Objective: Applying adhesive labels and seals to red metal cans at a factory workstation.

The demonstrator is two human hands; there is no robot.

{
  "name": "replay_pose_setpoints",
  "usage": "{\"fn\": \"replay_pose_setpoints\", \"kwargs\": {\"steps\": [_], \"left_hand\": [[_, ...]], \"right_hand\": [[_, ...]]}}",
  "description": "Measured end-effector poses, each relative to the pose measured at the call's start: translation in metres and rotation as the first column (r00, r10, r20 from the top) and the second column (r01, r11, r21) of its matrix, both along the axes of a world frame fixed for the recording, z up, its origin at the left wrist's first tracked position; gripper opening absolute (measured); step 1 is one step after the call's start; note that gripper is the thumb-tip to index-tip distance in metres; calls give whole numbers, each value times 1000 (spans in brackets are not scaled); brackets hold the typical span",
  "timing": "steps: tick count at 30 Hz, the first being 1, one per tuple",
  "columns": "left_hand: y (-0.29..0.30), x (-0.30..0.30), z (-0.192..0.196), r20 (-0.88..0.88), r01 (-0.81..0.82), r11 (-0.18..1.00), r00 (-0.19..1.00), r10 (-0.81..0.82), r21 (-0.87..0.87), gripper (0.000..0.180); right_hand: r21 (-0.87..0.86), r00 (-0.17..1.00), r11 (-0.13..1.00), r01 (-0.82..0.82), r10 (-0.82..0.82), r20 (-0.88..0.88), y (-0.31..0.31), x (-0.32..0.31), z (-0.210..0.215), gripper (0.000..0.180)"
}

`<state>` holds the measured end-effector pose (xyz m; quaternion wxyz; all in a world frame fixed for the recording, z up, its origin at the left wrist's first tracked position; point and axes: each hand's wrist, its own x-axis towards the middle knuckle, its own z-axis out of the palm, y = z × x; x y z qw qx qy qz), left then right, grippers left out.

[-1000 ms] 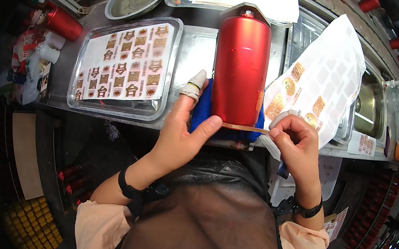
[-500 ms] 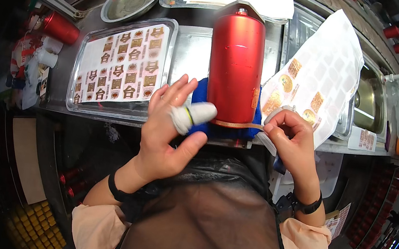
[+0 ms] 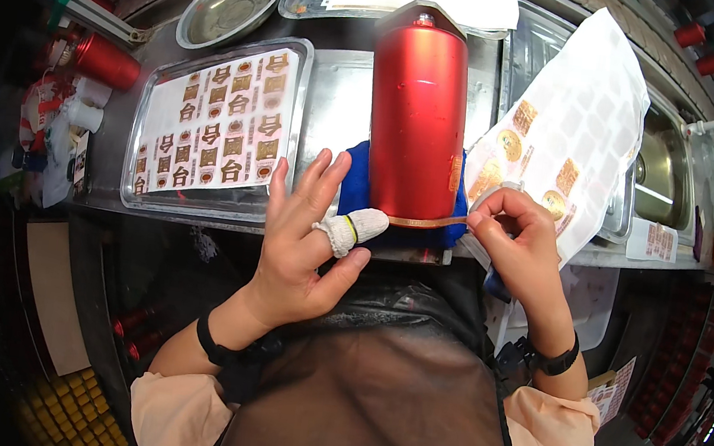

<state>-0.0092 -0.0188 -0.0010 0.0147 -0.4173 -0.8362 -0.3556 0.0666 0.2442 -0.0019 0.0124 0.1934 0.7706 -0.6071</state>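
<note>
Right hand (image 3: pixel 522 240) pinches the end of a thin gold strip (image 3: pixel 427 222) against the base of the red metal can (image 3: pixel 416 112); left hand (image 3: pixel 309 227) open, its cloth-capped finger touching the base. Can lies on a blue cloth (image 3: pixel 352 189) at the counter's near edge: judged rigid, smooth, slippery, best gripped round the body; strip flimsy. Gold-label sheets: tray (image 3: pixel 130 190) left, translucent sheet (image 3: pixel 576 124) right.
</note>
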Motion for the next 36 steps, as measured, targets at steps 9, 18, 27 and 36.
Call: {"fn": "replay_pose_setpoints", "kwargs": {"steps": [9,18,27,36], "left_hand": [[18,-5,16,-207,86,993,973,-100,-80,29],[69,-8,10,-439,107,994,893,-96,-1,25],[33,-13,-30,-192,53,974,981,-10,220,18],[29,-14,-28,-196,39,967,980,11,251,30]], "right_hand": [[38,999,999,-12,14,-35,1,-1,-7,13],[51,999,998,-38,39,-27,-2,0,-11,13],[41,987,987,-154,155,-44,-1,0,13,11],[-76,992,989,-126,125,-25,5,0,7,9]]}}
